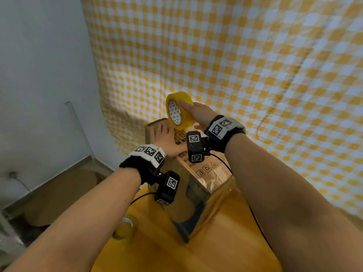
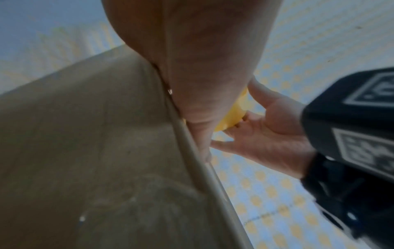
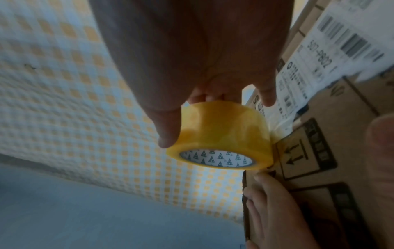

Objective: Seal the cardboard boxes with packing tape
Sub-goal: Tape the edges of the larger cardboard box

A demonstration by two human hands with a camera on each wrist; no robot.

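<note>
A brown cardboard box (image 1: 204, 169) stands on the yellow table, its top printed with handling symbols and bearing a white shipping label (image 3: 332, 55). My right hand (image 1: 198, 114) grips a roll of yellow packing tape (image 1: 179, 110) just above the box's far end; the roll (image 3: 221, 134) has a white core with triangle marks. A strip of tape runs from the roll down onto the box top. My left hand (image 1: 167, 140) lies flat on the box top beside the roll, fingers straight (image 3: 270, 202), pressing it down. The box side (image 2: 95, 151) fills the left wrist view.
A second tape roll (image 1: 123, 228) lies on the yellow table (image 1: 196, 256) near my left forearm. A yellow-and-white checked cloth (image 1: 255, 65) hangs behind the box. A grey wall (image 1: 39, 75) and floor lie to the left.
</note>
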